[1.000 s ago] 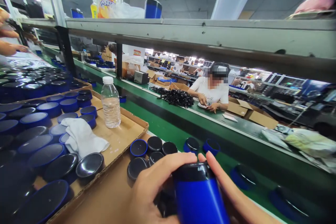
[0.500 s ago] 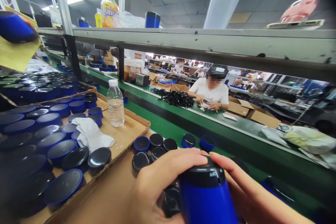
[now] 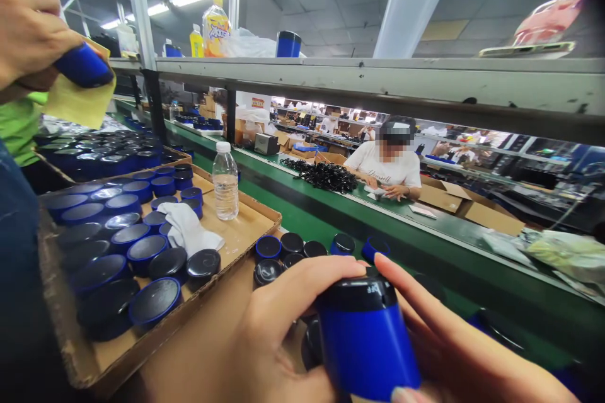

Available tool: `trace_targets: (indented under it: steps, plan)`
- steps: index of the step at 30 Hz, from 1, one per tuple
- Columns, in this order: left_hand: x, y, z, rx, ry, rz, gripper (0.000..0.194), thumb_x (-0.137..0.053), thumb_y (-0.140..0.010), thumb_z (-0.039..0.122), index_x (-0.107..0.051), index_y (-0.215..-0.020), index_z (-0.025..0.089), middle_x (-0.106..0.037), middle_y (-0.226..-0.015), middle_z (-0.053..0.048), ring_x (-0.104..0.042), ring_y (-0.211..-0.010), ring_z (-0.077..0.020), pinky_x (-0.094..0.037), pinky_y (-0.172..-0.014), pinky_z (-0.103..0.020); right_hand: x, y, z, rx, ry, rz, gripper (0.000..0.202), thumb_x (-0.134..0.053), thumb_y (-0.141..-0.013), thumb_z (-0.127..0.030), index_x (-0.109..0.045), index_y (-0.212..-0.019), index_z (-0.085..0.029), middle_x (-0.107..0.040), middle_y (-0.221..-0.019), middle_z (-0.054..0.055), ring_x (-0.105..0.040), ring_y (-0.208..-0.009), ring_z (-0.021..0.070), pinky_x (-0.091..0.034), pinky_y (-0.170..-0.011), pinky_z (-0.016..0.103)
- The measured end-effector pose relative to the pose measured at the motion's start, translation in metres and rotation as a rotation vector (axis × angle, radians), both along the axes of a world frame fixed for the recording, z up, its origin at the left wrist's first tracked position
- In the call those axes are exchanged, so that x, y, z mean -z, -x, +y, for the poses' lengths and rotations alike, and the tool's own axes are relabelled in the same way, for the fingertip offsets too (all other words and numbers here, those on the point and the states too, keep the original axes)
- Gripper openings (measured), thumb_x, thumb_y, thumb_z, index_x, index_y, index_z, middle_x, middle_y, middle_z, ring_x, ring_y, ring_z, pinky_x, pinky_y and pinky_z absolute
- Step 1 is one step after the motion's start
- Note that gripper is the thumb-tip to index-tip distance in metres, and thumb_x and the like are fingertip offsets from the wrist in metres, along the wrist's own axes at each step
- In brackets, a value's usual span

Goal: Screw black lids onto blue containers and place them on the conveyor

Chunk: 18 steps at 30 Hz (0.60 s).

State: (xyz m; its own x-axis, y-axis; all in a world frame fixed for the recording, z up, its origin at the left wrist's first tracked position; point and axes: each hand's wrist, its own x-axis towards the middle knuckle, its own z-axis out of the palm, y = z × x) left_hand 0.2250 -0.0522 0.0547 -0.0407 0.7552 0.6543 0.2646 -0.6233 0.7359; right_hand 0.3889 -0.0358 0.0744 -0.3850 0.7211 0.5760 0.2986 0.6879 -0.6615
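Both my hands hold one blue tumbler (image 3: 366,343) with a black lid (image 3: 357,293) at the bottom middle of the view. My left hand (image 3: 278,327) grips the lid end from the left, fingers curled over the top. My right hand (image 3: 454,343) wraps the blue body from the right, its index finger lying along the lid's rim. Just beyond the tumbler stands a cluster of black and blue lids (image 3: 290,252) on the brown table surface.
A cardboard tray (image 3: 246,233) at left holds several blue-rimmed lids, a white cloth (image 3: 189,232) and a water bottle (image 3: 225,181). A green conveyor (image 3: 331,214) runs behind. A co-worker's hand (image 3: 28,25) at top left holds a blue cup with yellow cloth. Another person sits across.
The view has swung left and back a little. The co-worker's hand with the blue cup and yellow cloth has come into view at top left. My hands keep their grip on the tumbler.
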Motion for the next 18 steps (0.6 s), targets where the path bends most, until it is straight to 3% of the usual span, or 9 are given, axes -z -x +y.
trace_targets:
  steps: [2,4,7,10,14,16,18]
  plan:
    - [-0.001,-0.001,-0.003,-0.021,-0.01,-0.037,0.071,-0.079,-0.068,0.004,-0.061,-0.124,0.043,-0.071,-0.121,0.013,-0.07,-0.106,-0.0103,-0.052,-0.091,-0.006,-0.009,-0.001,-0.005,-0.15,0.243,0.095,0.043,-0.047,-0.097,-0.035,-0.047,-0.138,-0.05,-0.067,-0.127,-0.007,-0.073,-0.098,0.0216,-0.06,-0.08,0.027]
    - [-0.003,-0.001,-0.004,-0.036,-0.057,-0.04,0.071,-0.079,-0.066,0.002,-0.062,-0.123,0.042,-0.07,-0.122,0.013,-0.069,-0.109,-0.0102,-0.049,-0.095,-0.006,-0.016,-0.002,-0.01,-0.182,0.358,0.159,0.041,-0.054,-0.096,-0.032,-0.054,-0.132,-0.05,-0.064,-0.131,-0.009,-0.068,-0.111,0.0224,-0.055,-0.093,0.03]
    - [-0.006,-0.001,-0.005,-0.012,-0.091,0.023,0.079,-0.077,-0.065,-0.003,-0.06,-0.126,0.042,-0.066,-0.13,0.014,-0.064,-0.118,-0.0107,-0.045,-0.104,-0.008,-0.022,-0.006,-0.012,-0.136,0.366,0.183,0.037,-0.06,-0.093,-0.029,-0.062,-0.125,-0.047,-0.061,-0.135,-0.009,-0.065,-0.116,0.0236,-0.052,-0.097,0.028]
    - [-0.006,0.0,-0.006,0.059,-0.016,-0.037,0.077,-0.08,-0.066,-0.001,-0.059,-0.125,0.044,-0.065,-0.131,0.015,-0.064,-0.119,-0.0116,-0.049,-0.102,-0.011,-0.027,-0.013,-0.008,-0.224,0.394,0.113,0.04,-0.061,-0.092,-0.041,-0.059,-0.131,-0.046,-0.057,-0.14,-0.008,-0.061,-0.121,0.0253,-0.052,-0.094,0.025]
    - [-0.004,0.0,-0.006,0.132,0.02,-0.112,0.071,-0.086,-0.065,0.006,-0.062,-0.121,0.043,-0.069,-0.126,0.013,-0.067,-0.114,-0.0115,-0.051,-0.098,-0.009,-0.035,-0.021,-0.003,-0.343,0.481,0.078,0.04,-0.046,-0.095,-0.056,-0.056,-0.134,-0.047,-0.055,-0.142,-0.009,-0.053,-0.129,0.0287,-0.052,-0.098,0.037]
    - [-0.002,-0.001,-0.003,0.122,-0.01,-0.094,0.075,-0.086,-0.063,0.005,-0.061,-0.123,0.045,-0.069,-0.125,0.013,-0.068,-0.113,-0.0118,-0.051,-0.097,-0.009,-0.038,-0.023,-0.003,-0.301,0.505,0.05,0.04,-0.044,-0.097,-0.053,-0.056,-0.134,-0.047,-0.056,-0.141,-0.008,-0.056,-0.127,0.0299,-0.054,-0.096,0.04]
    - [0.0,-0.001,0.001,0.125,-0.052,-0.079,0.082,-0.082,-0.062,-0.002,-0.059,-0.125,0.045,-0.067,-0.128,0.012,-0.067,-0.115,-0.0149,-0.051,-0.101,-0.015,-0.039,-0.024,-0.004,-0.229,0.494,0.038,0.042,-0.053,-0.093,-0.048,-0.056,-0.135,-0.045,-0.054,-0.144,-0.006,-0.057,-0.125,0.0327,-0.056,-0.093,0.041]
